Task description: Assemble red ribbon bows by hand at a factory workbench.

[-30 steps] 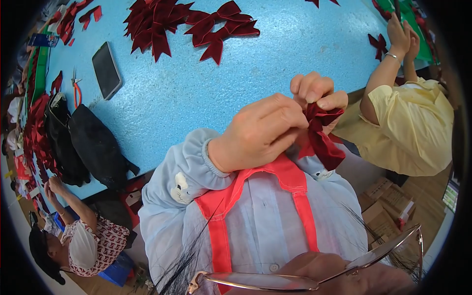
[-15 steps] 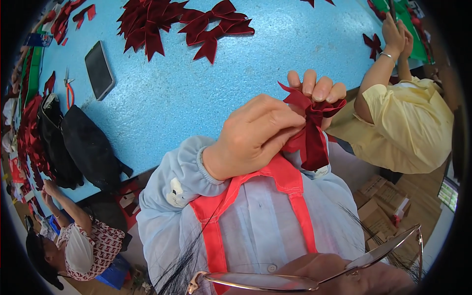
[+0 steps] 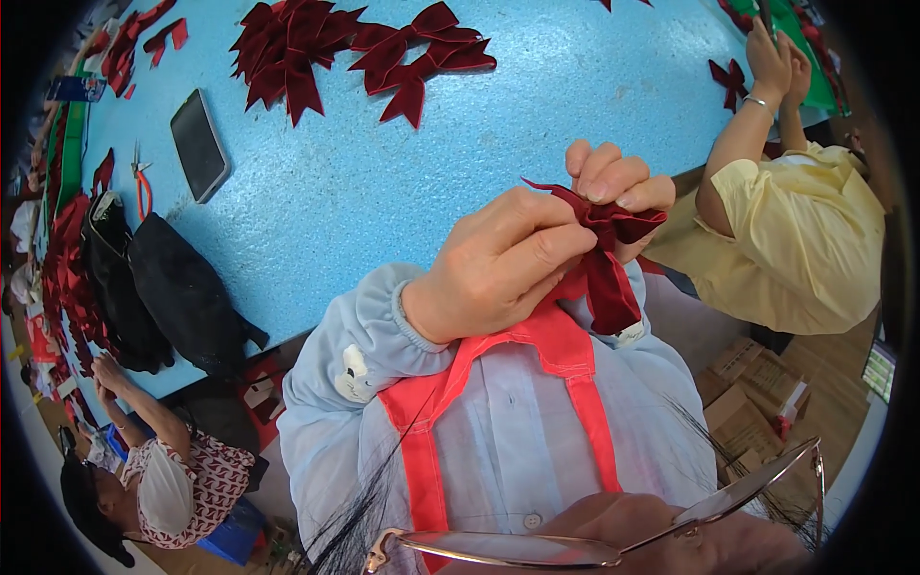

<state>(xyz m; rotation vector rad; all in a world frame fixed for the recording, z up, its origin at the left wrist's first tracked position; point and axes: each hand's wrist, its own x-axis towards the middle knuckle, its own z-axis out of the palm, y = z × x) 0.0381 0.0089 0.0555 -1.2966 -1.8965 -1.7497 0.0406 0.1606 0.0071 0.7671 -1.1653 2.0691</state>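
My left hand (image 3: 498,259) and right hand (image 3: 613,180) pinched one ribbon (image 3: 611,292), dark red, velvety and looped, in front of me; one phone (image 3: 201,147) and one pair of pliers (image 3: 143,194) lay on the desk (image 3: 316,192)

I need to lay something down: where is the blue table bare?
The widest bare patch of the blue table lies between the smartphone, the dark red velvet bows and the left hand. Another runs from those bows to the lone bow at right. The left side is crowded: black bags, pliers, red ribbon.
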